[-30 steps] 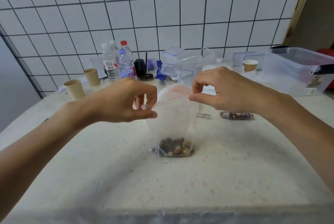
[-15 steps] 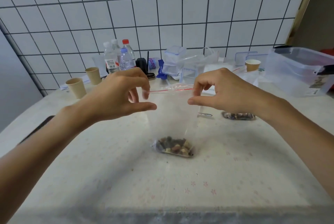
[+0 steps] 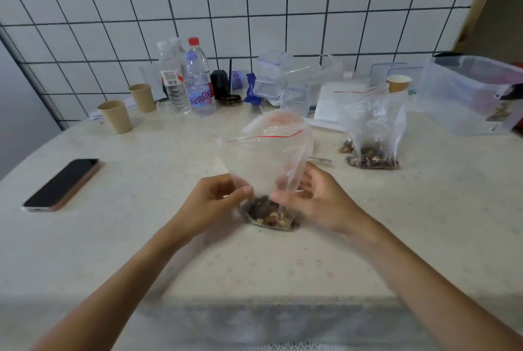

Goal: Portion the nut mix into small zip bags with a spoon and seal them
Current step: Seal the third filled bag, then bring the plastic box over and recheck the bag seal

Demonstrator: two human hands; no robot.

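A clear zip bag [image 3: 266,152] with a red seal line stands upright on the table, a small heap of nut mix [image 3: 270,213] at its bottom. My left hand [image 3: 215,200] pinches the bag's lower left side just above the nuts. My right hand [image 3: 308,198] holds the lower right side, fingers curled against the plastic. A second zip bag [image 3: 373,127] with nuts stands to the right, further back. A metal spoon [image 3: 319,160] lies between the two bags, mostly hidden behind the near one.
A phone [image 3: 60,185] lies at the left. Paper cups [image 3: 116,115], water bottles [image 3: 198,82], stacked clear containers [image 3: 271,76] and a large clear plastic box [image 3: 475,93] line the back by the tiled wall. The table edge [image 3: 254,302] runs close in front.
Both hands have let go of the bag's top seal and dropped to its lower sides near the nuts. The view has tilted down and pulled back.
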